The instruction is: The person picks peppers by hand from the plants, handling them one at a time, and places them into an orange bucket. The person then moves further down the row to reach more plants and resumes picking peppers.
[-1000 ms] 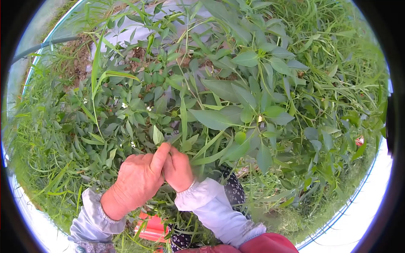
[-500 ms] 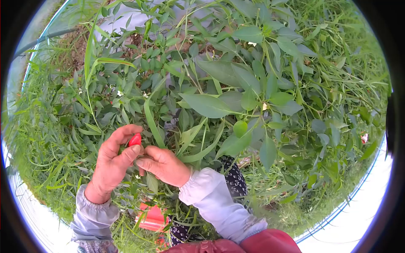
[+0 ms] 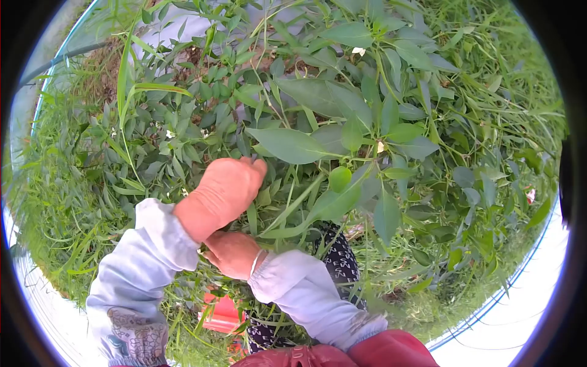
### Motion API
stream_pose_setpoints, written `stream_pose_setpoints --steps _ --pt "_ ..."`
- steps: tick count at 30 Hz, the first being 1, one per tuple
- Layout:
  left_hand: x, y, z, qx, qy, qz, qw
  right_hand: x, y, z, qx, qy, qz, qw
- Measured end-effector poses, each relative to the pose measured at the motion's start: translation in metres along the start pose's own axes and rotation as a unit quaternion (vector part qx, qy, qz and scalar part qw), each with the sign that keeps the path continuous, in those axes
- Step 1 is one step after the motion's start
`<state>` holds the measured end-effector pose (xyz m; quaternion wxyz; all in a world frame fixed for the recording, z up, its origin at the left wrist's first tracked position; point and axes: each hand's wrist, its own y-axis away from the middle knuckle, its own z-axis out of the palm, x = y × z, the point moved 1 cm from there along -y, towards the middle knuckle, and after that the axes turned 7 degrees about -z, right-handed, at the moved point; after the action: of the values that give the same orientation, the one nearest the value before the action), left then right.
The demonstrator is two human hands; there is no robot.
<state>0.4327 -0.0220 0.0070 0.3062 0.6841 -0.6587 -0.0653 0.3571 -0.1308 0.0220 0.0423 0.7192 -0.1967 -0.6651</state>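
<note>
My left hand (image 3: pixel 227 191) reaches across in front of me into the pepper plants (image 3: pixel 293 147), back of the hand up. Its fingers are curled closed at the leaves, and whatever they grip is hidden. Just below the left wrist is my right hand (image 3: pixel 235 255), with its fingers bent inward and partly covered by the left wrist and sleeve. What it holds, if anything, does not show. The red pepper seen earlier is out of sight now. Long green leaves and narrow grass blades stand right beside both hands.
A red container (image 3: pixel 221 315) sits low in the grass near my patterned trouser leg (image 3: pixel 339 260). Broad pepper leaves (image 3: pixel 290 145) with white flowers (image 3: pixel 359 51) rise at right. Pale ground sheeting (image 3: pixel 183 27) and a dark hose (image 3: pixel 67 56) lie farther off.
My left hand has moved right and turned over, back up, into the leaves; the red pepper at its fingertips has gone from view. My right hand has drawn slightly down, below the left wrist.
</note>
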Motion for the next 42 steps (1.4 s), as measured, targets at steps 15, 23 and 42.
stream_pose_setpoints --steps 15,23,42 --pt "-0.014 -0.044 0.015 -0.062 -0.104 -0.024 0.992 -0.004 -0.010 -0.026 -0.042 -0.033 0.002 0.999" --pt "-0.039 -0.014 -0.060 0.017 0.397 -0.101 0.912 -0.018 -0.018 -0.053 -0.038 -0.104 0.094 0.989" --pt "-0.078 -0.049 -0.004 -0.233 0.509 -0.217 0.800 0.012 -0.027 -0.086 0.439 -0.485 0.173 0.736"
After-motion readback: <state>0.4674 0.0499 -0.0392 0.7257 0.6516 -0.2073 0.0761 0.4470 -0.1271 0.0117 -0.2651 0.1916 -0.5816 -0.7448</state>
